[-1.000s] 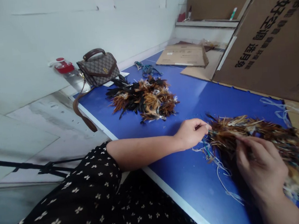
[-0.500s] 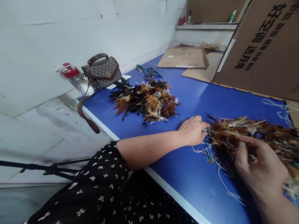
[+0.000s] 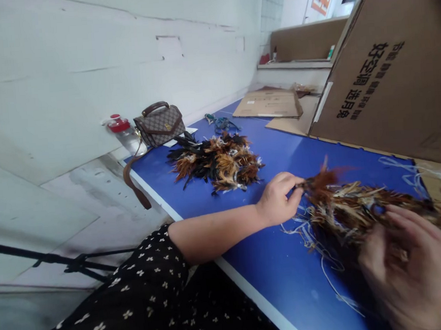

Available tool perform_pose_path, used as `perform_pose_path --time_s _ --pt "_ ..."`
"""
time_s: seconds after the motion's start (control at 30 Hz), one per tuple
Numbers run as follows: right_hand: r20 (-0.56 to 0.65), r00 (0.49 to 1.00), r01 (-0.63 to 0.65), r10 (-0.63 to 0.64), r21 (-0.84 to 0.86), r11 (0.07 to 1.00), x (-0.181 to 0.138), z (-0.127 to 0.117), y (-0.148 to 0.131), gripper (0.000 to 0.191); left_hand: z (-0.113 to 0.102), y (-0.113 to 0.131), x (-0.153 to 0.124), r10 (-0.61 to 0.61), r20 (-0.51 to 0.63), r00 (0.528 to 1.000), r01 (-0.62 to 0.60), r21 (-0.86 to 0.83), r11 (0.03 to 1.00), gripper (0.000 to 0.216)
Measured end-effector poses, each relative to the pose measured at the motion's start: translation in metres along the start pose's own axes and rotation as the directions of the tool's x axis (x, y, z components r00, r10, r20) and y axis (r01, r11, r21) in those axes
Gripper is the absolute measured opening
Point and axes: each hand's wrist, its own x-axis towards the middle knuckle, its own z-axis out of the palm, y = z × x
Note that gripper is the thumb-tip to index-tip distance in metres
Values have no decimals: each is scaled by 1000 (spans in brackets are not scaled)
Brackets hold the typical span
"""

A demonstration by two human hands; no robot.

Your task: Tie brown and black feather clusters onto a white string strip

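My left hand [image 3: 279, 201] is closed, pinching the narrow end of a small bunch of reddish-brown feathers [image 3: 323, 182]. The tips of that bunch are blurred and point right, just above a long pile of brown and tan feathers [image 3: 355, 202] on the blue table [image 3: 282, 272]. Over the right part of this pile is my right hand [image 3: 419, 266], blurred, its thumb and index finger apart. Brown feathers show between and behind those fingers, and I see nothing gripped there. Loose white strings [image 3: 321, 248] trail from the pile's left end.
Farther left lies a second heap of black, brown and tan feathers [image 3: 220, 160]. Beyond it are teal strings [image 3: 223, 123], a patterned handbag [image 3: 162, 126] and a red-capped bottle [image 3: 124, 132]. A large cardboard box [image 3: 385, 81] stands at right; flat cardboard [image 3: 269, 103] lies behind.
My left hand has lifted a reddish-brown feather bunch off the left end of the pile. My right hand has moved right, away from that end. The view has tilted up slightly.
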Motion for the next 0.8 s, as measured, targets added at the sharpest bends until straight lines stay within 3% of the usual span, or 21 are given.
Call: perform_pose_path --time_s 0.1,0.17,0.23,0.33,0.43,0.53,0.67,0.73,0.8 --pt "-54 982 177 -182 -77 981 7 1 -24 78 3 11 -7 70 88 994 -72 18 997 22" --pt "35 966 257 -254 -89 962 8 7 -32 85 6 19 -11 149 140 979 -149 -12 989 25" --pt "138 961 254 -238 -111 961 5 15 -29 75 8 25 -15 207 152 966 -198 -76 977 25" --pt "143 981 142 -129 -86 986 -3 23 -13 38 9 28 -17 178 127 976 -159 -146 977 22" --pt "151 987 -62 54 49 997 -7 25 -3 18 8 26 -17 70 71 995 -56 -174 983 18" --pt "245 953 -219 179 150 964 -5 23 -8 28 6 22 -15 -37 20 999 40 -211 977 17" --pt "317 918 -310 238 201 929 1 19 -20 39 3 20 -11 -194 39 980 198 -237 951 15" --pt "324 897 -390 302 256 884 5 17 -25 39 4 20 -9 -309 30 951 304 -282 910 15" --pt "340 862 -484 377 326 812 7 16 -30 38 6 21 -10 -452 52 891 436 -380 816 17"
